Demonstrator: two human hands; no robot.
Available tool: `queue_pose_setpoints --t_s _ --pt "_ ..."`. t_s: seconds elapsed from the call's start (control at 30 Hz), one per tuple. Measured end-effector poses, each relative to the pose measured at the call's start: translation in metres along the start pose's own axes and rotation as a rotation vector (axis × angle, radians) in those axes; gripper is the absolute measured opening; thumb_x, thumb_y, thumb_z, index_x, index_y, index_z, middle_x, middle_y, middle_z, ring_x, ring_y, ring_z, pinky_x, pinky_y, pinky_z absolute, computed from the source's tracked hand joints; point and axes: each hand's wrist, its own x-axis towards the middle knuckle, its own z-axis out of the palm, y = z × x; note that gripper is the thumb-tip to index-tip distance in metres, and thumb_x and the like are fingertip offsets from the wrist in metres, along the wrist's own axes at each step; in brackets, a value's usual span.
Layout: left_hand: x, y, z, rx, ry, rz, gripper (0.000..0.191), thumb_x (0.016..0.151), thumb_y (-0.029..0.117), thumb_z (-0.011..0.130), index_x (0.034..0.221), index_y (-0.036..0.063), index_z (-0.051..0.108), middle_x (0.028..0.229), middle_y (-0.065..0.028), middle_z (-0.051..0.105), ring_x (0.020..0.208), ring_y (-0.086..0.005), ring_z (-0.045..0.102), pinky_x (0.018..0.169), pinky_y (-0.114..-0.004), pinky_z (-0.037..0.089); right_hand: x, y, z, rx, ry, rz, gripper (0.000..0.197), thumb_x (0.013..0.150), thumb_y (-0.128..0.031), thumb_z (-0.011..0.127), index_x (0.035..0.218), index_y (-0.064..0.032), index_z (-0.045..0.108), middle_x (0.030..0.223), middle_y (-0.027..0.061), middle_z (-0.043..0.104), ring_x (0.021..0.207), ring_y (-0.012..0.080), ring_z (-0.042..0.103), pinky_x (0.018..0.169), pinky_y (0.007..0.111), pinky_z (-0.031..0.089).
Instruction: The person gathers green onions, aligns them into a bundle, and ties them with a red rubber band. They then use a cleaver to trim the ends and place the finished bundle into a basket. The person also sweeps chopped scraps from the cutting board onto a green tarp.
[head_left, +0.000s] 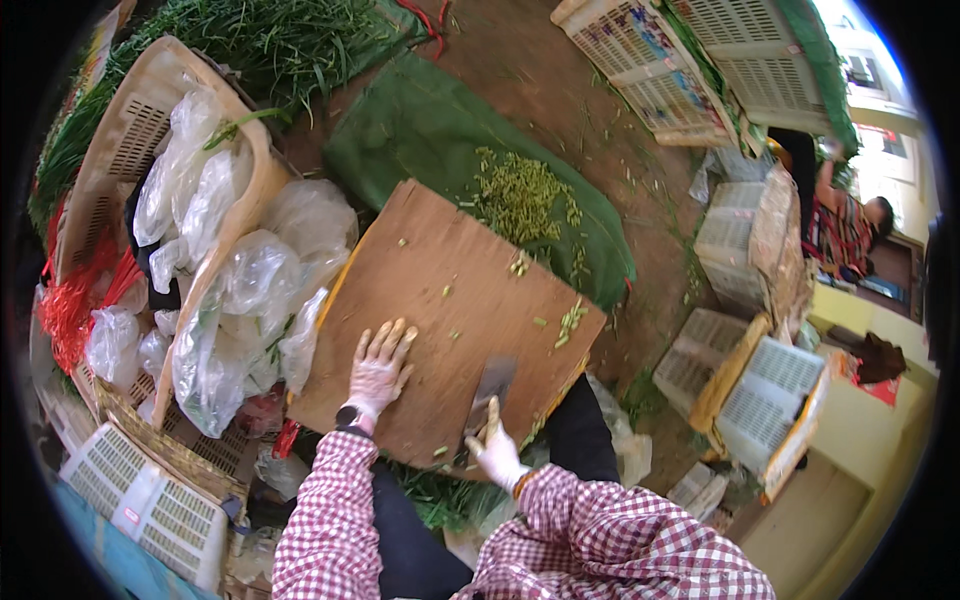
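A brown wooden board (420, 262) lies before me with a few cut green stem pieces on it. My left hand (384, 367), in a thin pale glove with stained fingertips, rests palm down on the board, fingers a little apart and holding nothing. Close to the near right part of the board, my right hand (496, 450), also gloved, grips a broad-bladed knife (496, 375) with the index finger stretched along it. The blade points away from me; its handle is partly hidden. More cut stems (571, 322) lie by the board's right corner.
Beyond the board a green sheet (405, 112) bears a heap of cut stems (525, 196). Long green leaves (285, 45) are piled behind. At left, a plastic crate (142, 135) holds clear bags (199, 180). Stacked crates (765, 405) stand right; a person (844, 225) is farther off.
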Motion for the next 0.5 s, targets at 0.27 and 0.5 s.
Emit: queue_pose_setpoints --t_s 0.27,0.5 --pt "0.059 0.029 -0.070 0.101 0.071 -0.023 0.048 0.082 0.010 0.068 0.129 0.0165 0.060 0.127 -0.0093 0.060 0.115 -0.0308 0.056 0.101 -0.049 0.040 0.064 0.037 -0.242 0.253 -0.390 -0.487 0.041 0.094 -0.018 0.065 0.131 -0.0021 0.060 0.130 0.0147 0.064 0.120 0.0257 0.062 0.102 0.033 0.049" --pt "0.290 0.051 -0.072 0.115 0.219 0.046 0.030 0.091 0.011 0.062 0.120 0.0130 0.065 0.109 -0.0113 0.064 0.104 -0.0309 0.060 0.091 -0.041 0.045 0.360 0.117 -0.393 -0.193 0.860 -0.418 0.039 0.092 -0.013 0.060 0.130 -0.0090 0.061 0.123 0.0167 0.063 0.113 0.0360 0.059 0.095 0.045 0.049"
